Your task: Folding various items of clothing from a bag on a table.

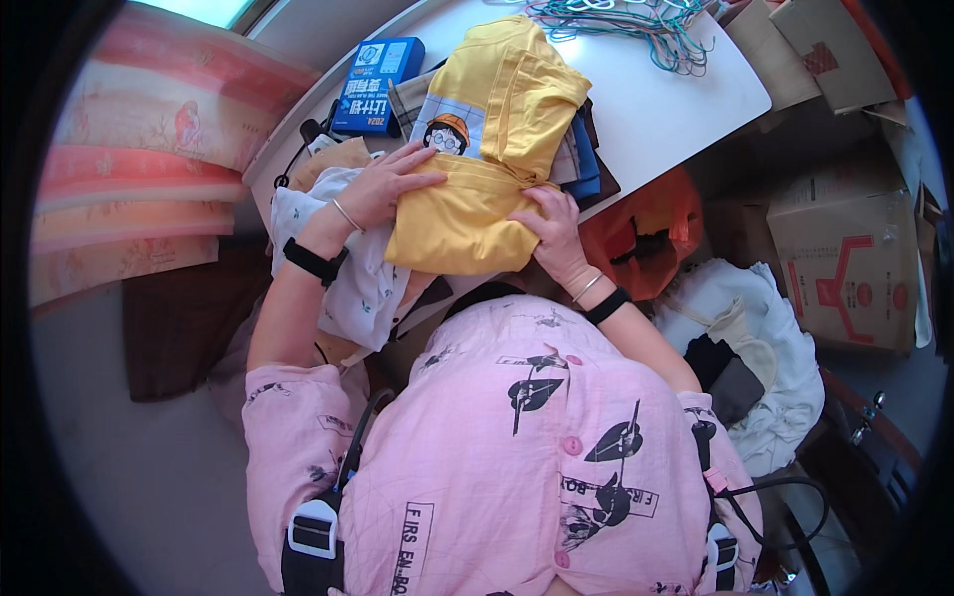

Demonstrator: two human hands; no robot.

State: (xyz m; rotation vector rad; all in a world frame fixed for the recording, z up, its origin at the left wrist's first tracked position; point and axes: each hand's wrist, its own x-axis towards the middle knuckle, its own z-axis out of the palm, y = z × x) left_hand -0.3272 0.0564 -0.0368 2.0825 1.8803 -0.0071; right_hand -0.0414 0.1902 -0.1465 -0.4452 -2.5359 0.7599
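Observation:
A yellow garment with a cartoon-face print lies partly folded on top of other folded clothes on the white table. My left hand rests on its left side, fingers spread just below the print. At its right edge, my right hand has its thumb and fingers on the cloth by a fold; whether it pinches the fabric is unclear. Plaid cloth and blue cloth stick out from under the yellow one. Below my left forearm lies a white garment with small leaf prints, hanging over the table's near edge.
A blue box stands at the table's left, and tangled wire hangers lie at the back. Right of the table are an orange bag, white cloth with dark pieces and a cardboard carton. A pink curtain hangs at left.

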